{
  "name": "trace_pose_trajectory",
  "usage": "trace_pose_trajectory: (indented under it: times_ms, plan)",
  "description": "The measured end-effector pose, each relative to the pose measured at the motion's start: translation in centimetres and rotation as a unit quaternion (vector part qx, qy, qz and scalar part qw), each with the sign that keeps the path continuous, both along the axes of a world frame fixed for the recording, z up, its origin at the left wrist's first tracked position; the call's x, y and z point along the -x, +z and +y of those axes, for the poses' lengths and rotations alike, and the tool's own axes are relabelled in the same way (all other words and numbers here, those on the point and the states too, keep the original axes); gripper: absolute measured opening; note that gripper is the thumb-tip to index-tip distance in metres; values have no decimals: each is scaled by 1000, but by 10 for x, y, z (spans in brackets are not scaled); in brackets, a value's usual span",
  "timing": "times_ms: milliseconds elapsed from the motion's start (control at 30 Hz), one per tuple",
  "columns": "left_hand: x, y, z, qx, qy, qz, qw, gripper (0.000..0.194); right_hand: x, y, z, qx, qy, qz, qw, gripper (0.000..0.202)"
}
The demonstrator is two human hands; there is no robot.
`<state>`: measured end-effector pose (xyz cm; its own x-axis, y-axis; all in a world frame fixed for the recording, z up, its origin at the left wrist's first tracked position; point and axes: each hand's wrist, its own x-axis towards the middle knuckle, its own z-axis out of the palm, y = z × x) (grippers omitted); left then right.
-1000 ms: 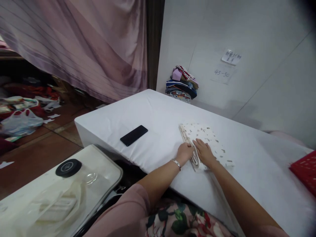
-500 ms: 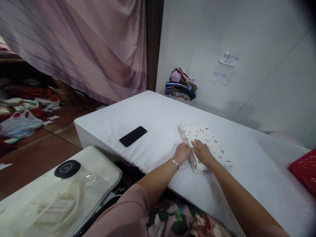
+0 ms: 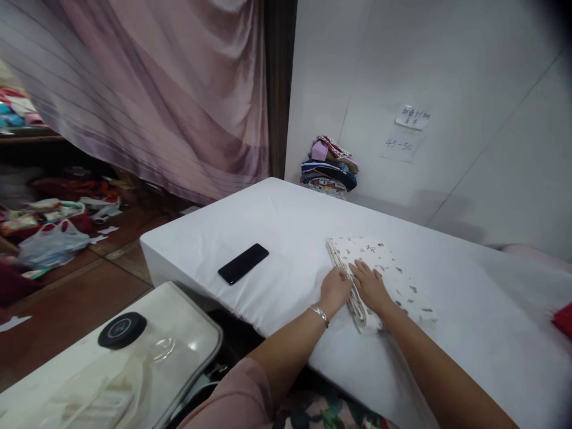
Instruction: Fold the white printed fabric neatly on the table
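Observation:
A folded white cloth [image 3: 395,275] with small scattered brown and grey prints lies on the white-covered table. Its left side shows several stacked layers. My left hand [image 3: 336,287], with a silver bracelet at the wrist, has its fingers closed at that layered edge. Beside it, my right hand [image 3: 370,286] rests palm down on top of the cloth, fingers stretched out. The cloth's near end curls in a rounded fold between my forearms.
A black phone [image 3: 243,263] lies on the table [image 3: 286,214] to the left. Nearer me, a cream sewing-machine-like surface [image 3: 179,322] carries a dark round object [image 3: 122,330]. Folded clothes [image 3: 329,165] are stacked by the wall. Red fabric [image 3: 563,320] shows at the right edge.
The whole view has shifted, so the table and cloth appear lower and less red fabric shows at right. Both hands stay at the cloth's layered edge, with little change in their hold.

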<state>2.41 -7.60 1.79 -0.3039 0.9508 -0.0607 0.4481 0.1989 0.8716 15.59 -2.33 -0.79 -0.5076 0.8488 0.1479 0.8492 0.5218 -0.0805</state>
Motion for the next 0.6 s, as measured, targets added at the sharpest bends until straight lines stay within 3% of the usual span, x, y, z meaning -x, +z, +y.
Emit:
trace_pose_trajectory:
  times_ms: [67, 167, 300, 400, 500, 600]
  plan:
    - [0, 7, 2, -93, -22, 62, 993, 17, 0, 1, 0, 9, 5, 1, 1000, 47]
    - [2, 11, 11, -195, -109, 155, 962, 19, 0, 4, 2, 27, 13, 7, 1000, 48]
    - [12, -3, 26, -201, -141, 192, 950, 20, -8, 10, 13, 66, -5, 15, 998, 47]
    - [21, -16, 34, -225, -157, 158, 949, 20, -19, 12, 19, 43, -48, -1, 998, 49]
    - [30, -19, 44, -228, -105, 123, 960, 19, -25, 7, 19, 25, -81, -30, 996, 49]
    - [38, -12, 61, -160, -10, 130, 979, 23, -25, 2, 17, 6, -84, -43, 995, 49]
